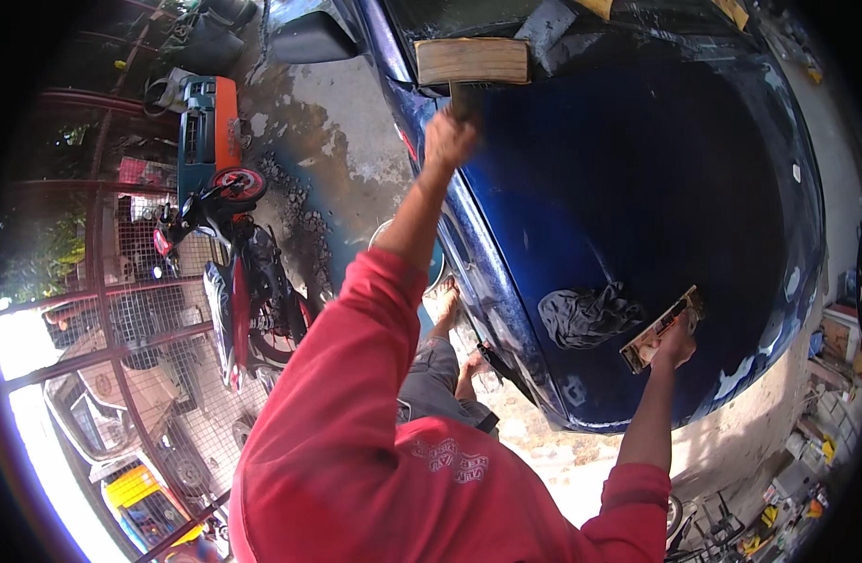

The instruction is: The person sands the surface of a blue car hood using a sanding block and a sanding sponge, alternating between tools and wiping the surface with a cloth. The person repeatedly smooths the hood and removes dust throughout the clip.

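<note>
My left hand [450,141] reaches over the rear left part of a dark blue car hood [618,197]. Its fingers are closed around a thin, dark, flat piece [463,98], blurred, so its kind is unclear. Just beyond lies a wooden block [473,62] near the windshield base. At the hood's front right, my right hand [675,347] grips a worn rectangular board [658,328], tilted over the paint. A crumpled grey rag [586,315] lies on the hood to the left of that board. Dull, sanded-looking patches show along the hood's edges.
A grey sheet [546,26] rests by the windshield, and the side mirror [312,39] juts out left. Partly hidden by my left arm, a bucket [434,266] stands beside the car. A motorcycle [252,291] is farther left, before a mesh fence [159,324]. Clutter lines the right side.
</note>
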A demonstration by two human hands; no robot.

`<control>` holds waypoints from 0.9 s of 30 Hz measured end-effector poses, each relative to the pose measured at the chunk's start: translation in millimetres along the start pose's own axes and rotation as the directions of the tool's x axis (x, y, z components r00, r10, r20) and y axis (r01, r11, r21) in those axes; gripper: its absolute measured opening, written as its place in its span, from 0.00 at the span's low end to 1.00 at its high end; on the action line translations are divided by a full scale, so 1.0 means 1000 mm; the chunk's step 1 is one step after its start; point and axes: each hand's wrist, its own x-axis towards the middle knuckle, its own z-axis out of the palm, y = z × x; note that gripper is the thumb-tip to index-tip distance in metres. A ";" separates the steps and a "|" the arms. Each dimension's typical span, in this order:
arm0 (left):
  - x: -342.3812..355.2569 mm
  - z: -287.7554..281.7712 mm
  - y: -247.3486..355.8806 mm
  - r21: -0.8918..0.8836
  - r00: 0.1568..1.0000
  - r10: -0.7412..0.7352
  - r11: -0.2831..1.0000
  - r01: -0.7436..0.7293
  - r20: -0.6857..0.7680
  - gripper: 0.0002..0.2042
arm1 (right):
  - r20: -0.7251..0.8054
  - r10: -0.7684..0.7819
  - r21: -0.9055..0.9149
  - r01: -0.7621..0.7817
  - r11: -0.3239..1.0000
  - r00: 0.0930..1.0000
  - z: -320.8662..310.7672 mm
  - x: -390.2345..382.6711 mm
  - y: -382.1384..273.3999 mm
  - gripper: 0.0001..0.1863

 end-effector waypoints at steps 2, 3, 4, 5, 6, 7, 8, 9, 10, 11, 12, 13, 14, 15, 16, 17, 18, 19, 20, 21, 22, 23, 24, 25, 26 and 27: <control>-0.084 0.013 0.006 -0.032 0.945 -0.322 0.947 0.321 -0.058 0.23 | 0.040 0.029 0.051 -0.031 0.998 0.999 -0.002 -0.003 -0.005 0.37; -0.125 0.017 0.002 -0.148 0.869 -0.494 0.859 0.490 0.007 0.24 | -0.009 0.035 0.006 -0.035 0.999 0.999 -0.001 -0.005 -0.006 0.36; -0.167 0.027 -0.004 -0.486 0.776 -0.628 0.660 0.573 0.062 0.24 | -0.007 0.028 -0.011 -0.028 1.000 1.000 -0.003 -0.006 -0.008 0.36; -0.192 0.035 -0.015 -0.525 0.813 -0.582 0.691 0.497 0.004 0.23 | 0.002 0.022 -0.021 -0.022 1.000 1.000 -0.002 -0.007 -0.008 0.37; -0.216 0.043 -0.025 -0.497 0.763 -0.645 0.653 0.572 0.030 0.23 | 0.009 0.040 -0.029 -0.040 0.999 0.999 -0.003 -0.007 -0.008 0.37; -0.229 0.048 -0.037 -0.504 0.808 -0.589 0.705 0.499 -0.024 0.23 | 0.017 0.060 -0.045 -0.059 0.997 0.998 -0.003 -0.006 -0.008 0.39; -0.234 0.054 -0.046 -0.450 0.869 -0.480 0.807 0.383 -0.121 0.23 | 0.017 0.053 -0.047 -0.052 0.998 0.998 -0.003 -0.006 -0.006 0.39; -0.232 0.057 -0.053 -0.443 0.836 -0.535 0.782 0.438 -0.119 0.23 | 0.019 0.059 -0.040 -0.058 0.998 0.998 -0.002 -0.004 -0.006 0.40; -0.223 0.058 -0.058 -0.462 0.865 -0.478 0.808 0.366 -0.151 0.24 | 0.032 0.074 -0.023 -0.074 0.997 0.997 -0.002 -0.003 -0.005 0.40; -0.212 0.059 -0.059 -0.429 0.838 -0.531 0.791 0.436 -0.128 0.24 | 0.019 0.057 -0.035 -0.056 0.998 0.998 -0.001 -0.002 -0.005 0.41; -0.197 0.057 -0.058 -0.412 0.843 -0.519 0.806 0.426 -0.143 0.24 | -0.003 0.038 -0.058 -0.038 0.998 0.999 0.000 -0.002 -0.004 0.41; -0.184 0.057 -0.050 -0.380 0.807 -0.567 0.792 0.478 -0.166 0.24 | -0.018 0.041 -0.073 -0.042 0.996 0.999 0.000 -0.001 -0.004 0.41; -0.171 0.055 -0.041 -0.370 0.860 -0.472 0.847 0.382 -0.193 0.25 | -0.030 0.051 -0.077 -0.053 0.996 0.998 0.001 -0.001 -0.004 0.41; -0.159 0.054 -0.033 -0.345 0.859 -0.463 0.860 0.377 -0.216 0.25 | -0.017 0.050 -0.068 -0.051 0.996 0.999 0.001 -0.002 -0.004 0.41; -0.152 0.052 -0.024 -0.315 0.838 -0.498 0.850 0.422 -0.223 0.25 | 0.000 0.054 -0.055 -0.054 0.997 0.999 0.001 -0.003 -0.004 0.41; -0.147 0.049 -0.017 -0.269 0.862 -0.466 0.872 0.409 -0.200 0.25 | 0.016 0.064 -0.047 -0.063 0.997 0.998 0.000 -0.004 -0.003 0.42; -0.146 0.046 -0.009 -0.240 0.883 -0.424 0.895 0.376 -0.202 0.24 | 0.005 0.045 -0.030 -0.045 0.999 0.999 0.000 -0.005 -0.003 0.42; -0.146 0.044 -0.005 -0.234 0.896 -0.390 0.911 0.341 -0.213 0.24 | -0.007 0.030 -0.010 -0.030 0.999 1.000 -0.001 -0.005 -0.003 0.42; -0.148 0.042 -0.001 -0.235 0.922 -0.303 0.940 0.247 -0.241 0.24 | 0.014 0.050 0.017 -0.050 0.999 0.999 -0.001 -0.006 -0.003 0.42; -0.150 0.040 0.001 -0.227 0.899 -0.383 0.914 0.335 -0.214 0.24 | 0.022 0.065 0.029 -0.066 0.997 0.998 -0.001 -0.006 -0.003 0.40; -0.152 0.040 0.002 -0.238 0.914 -0.318 0.936 0.260 -0.252 0.24 | -0.008 0.031 0.011 -0.031 0.999 0.999 -0.001 -0.005 -0.003 0.40; -0.152 0.039 0.002 -0.234 0.905 -0.379 0.914 0.333 -0.194 0.25 | -0.021 0.035 -0.003 -0.035 0.999 0.999 0.000 -0.005 -0.003 0.40; -0.150 0.040 0.003 -0.203 0.886 -0.439 0.890 0.407 -0.149 0.26 | -0.017 0.038 -0.002 -0.038 0.999 0.999 0.000 -0.005 -0.003 0.40; -0.146 0.041 0.004 -0.253 0.918 -0.361 0.915 0.314 -0.165 0.26 | -0.009 0.059 -0.001 -0.059 0.998 0.998 0.000 -0.004 -0.005 0.39; -0.140 0.043 0.007 -0.260 0.892 -0.430 0.885 0.387 -0.137 0.27 | -0.029 0.034 0.008 -0.034 0.999 0.999 0.001 -0.005 -0.004 0.39; -0.133 0.045 0.010 -0.233 0.927 -0.313 0.936 0.264 -0.206 0.26 | -0.024 0.018 0.018 -0.018 1.000 1.000 0.001 -0.005 -0.006 0.39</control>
